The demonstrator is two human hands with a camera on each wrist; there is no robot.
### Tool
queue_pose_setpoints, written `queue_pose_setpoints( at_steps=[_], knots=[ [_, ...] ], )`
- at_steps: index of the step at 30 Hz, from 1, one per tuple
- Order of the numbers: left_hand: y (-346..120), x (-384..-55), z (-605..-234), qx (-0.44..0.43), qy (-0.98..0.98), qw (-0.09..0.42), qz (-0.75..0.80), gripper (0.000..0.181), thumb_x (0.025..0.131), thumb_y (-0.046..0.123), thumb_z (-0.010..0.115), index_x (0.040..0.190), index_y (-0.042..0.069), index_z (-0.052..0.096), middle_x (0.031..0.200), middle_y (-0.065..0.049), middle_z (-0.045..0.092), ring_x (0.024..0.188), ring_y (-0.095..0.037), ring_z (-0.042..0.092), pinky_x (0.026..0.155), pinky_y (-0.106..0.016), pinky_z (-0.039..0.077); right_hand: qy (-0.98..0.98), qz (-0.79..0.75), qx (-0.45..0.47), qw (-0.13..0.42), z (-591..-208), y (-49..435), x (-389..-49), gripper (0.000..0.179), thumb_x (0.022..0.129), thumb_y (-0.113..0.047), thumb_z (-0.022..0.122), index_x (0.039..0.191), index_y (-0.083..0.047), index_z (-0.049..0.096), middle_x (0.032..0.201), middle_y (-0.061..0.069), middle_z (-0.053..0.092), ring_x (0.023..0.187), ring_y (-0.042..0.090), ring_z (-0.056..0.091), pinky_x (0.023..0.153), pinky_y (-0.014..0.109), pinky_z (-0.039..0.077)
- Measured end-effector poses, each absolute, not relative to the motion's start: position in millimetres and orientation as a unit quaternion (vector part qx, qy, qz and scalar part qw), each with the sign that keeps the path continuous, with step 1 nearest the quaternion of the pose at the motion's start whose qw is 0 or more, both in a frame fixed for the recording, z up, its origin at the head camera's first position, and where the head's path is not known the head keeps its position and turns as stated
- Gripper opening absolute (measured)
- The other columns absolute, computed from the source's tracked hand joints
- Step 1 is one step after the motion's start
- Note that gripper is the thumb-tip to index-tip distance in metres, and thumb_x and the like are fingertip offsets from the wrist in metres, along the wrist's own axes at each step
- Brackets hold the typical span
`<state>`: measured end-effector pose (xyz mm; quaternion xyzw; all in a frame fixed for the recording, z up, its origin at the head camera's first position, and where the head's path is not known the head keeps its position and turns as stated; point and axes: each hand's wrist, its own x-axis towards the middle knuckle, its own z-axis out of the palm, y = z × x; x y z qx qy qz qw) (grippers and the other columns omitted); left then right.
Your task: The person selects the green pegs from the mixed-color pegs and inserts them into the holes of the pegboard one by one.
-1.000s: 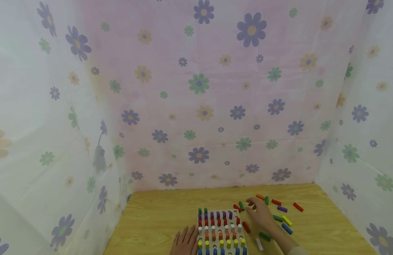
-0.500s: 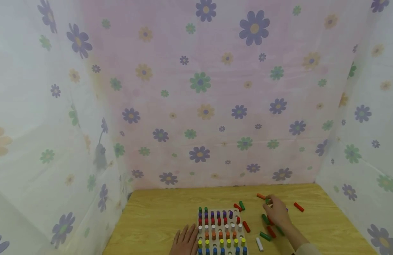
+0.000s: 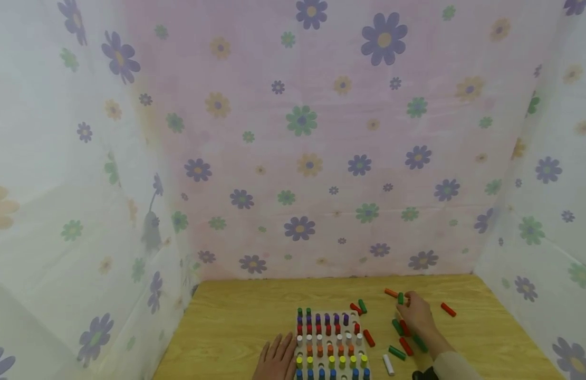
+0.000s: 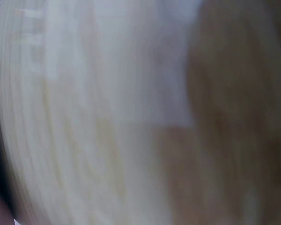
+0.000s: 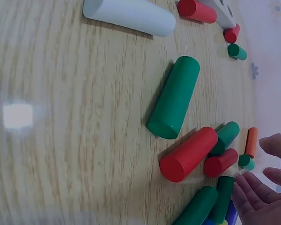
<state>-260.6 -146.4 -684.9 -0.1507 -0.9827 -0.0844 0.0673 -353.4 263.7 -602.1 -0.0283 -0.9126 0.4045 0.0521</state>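
My left hand [image 3: 277, 358] lies flat on the table, fingers straight and right at the left edge of a white pegboard [image 3: 326, 357]. Rows of coloured pegs stand upright in the board. My right hand [image 3: 420, 315] is over the loose pegs to the right, its fingertips close beside a short green peg [image 3: 400, 298]. In the right wrist view, the hand's fingers [image 5: 250, 192] are spread and relaxed, and that green peg [image 5: 247, 162] touches or nearly touches an orange peg [image 5: 251, 142]. The left wrist view is too blurred to show the hand's work.
Loose pegs lie right of the board: a white peg [image 3: 388, 364], several red and green ones, and a red peg [image 3: 448, 309] at the far right. Blue and purple pegs peek out under my right hand. A flowered curtain [image 3: 297, 174] borders the wooden table [image 3: 226, 311].
My right hand has moved right from beside the board to the green peg near the orange one. Red and green pegs under the forearm have come into view. The left hand has stayed put.
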Motion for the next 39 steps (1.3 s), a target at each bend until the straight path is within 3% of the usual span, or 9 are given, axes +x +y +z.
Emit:
queue_pose_setpoints(
  at_steps=[5, 10, 18, 26, 33, 39],
  knots=[
    [-146, -261, -685, -0.153, -0.983, 0.071, -0.077, 0.058, 0.111, 0.053, 0.022, 0.151, 0.026, 0.054, 0.154, 0.005, 0.051, 0.141, -0.028, 0.048, 0.114, -0.055, 0.041, -0.917, 0.394, -0.031, 0.056, -608, 264, -361, 0.051, 0.094, -0.008, 0.060, 0.131, 0.023, 0.045, 0.108, 0.037, 0.064, 0.086, 0.039, 0.068, 0.064, 0.041, 0.061],
    [-146, -261, -685, -0.147, -0.983, 0.079, -0.074, 0.057, 0.111, 0.053, 0.023, 0.150, 0.026, 0.055, 0.153, 0.006, 0.052, 0.140, -0.028, 0.049, 0.114, -0.054, 0.042, -0.925, 0.373, -0.036, 0.060, -606, 261, -365, 0.050, 0.093, -0.009, 0.057, 0.129, 0.024, 0.047, 0.119, 0.045, 0.058, 0.099, 0.053, 0.064, 0.073, 0.050, 0.062],
    [-147, -263, -684, -0.142, -0.985, 0.073, -0.068, 0.058, 0.111, 0.054, 0.022, 0.150, 0.027, 0.054, 0.153, 0.006, 0.052, 0.140, -0.027, 0.049, 0.114, -0.054, 0.042, -0.932, 0.354, -0.045, 0.059, -606, 260, -372, 0.051, 0.093, -0.010, 0.052, 0.133, 0.021, 0.049, 0.124, 0.044, 0.057, 0.107, 0.058, 0.060, 0.085, 0.061, 0.058],
    [-146, -263, -688, -0.151, -0.984, 0.069, -0.065, 0.058, 0.111, 0.053, 0.021, 0.150, 0.026, 0.054, 0.153, 0.007, 0.051, 0.140, -0.027, 0.049, 0.111, -0.055, 0.043, -0.936, 0.345, -0.054, 0.046, -616, 262, -375, 0.053, 0.090, -0.007, 0.051, 0.135, 0.020, 0.050, 0.129, 0.043, 0.055, 0.099, 0.047, 0.065, 0.072, 0.049, 0.061],
    [-145, -260, -687, -0.147, -0.985, 0.063, -0.063, 0.061, 0.111, 0.055, 0.016, 0.151, 0.026, 0.053, 0.154, 0.008, 0.051, 0.140, -0.026, 0.048, 0.112, -0.055, 0.043, -0.944, 0.323, -0.046, 0.046, -617, 261, -377, 0.053, 0.092, -0.008, 0.052, 0.136, 0.021, 0.049, 0.130, 0.043, 0.055, 0.112, 0.059, 0.058, 0.084, 0.062, 0.059],
    [-145, -262, -684, -0.138, -0.987, 0.060, -0.062, 0.064, 0.110, 0.057, 0.014, 0.152, 0.028, 0.051, 0.154, 0.009, 0.049, 0.141, -0.025, 0.047, 0.113, -0.054, 0.042, -0.946, 0.319, -0.039, 0.050, -614, 261, -379, 0.051, 0.092, -0.007, 0.053, 0.135, 0.021, 0.049, 0.126, 0.043, 0.057, 0.106, 0.058, 0.061, 0.079, 0.060, 0.059]
  ],
)
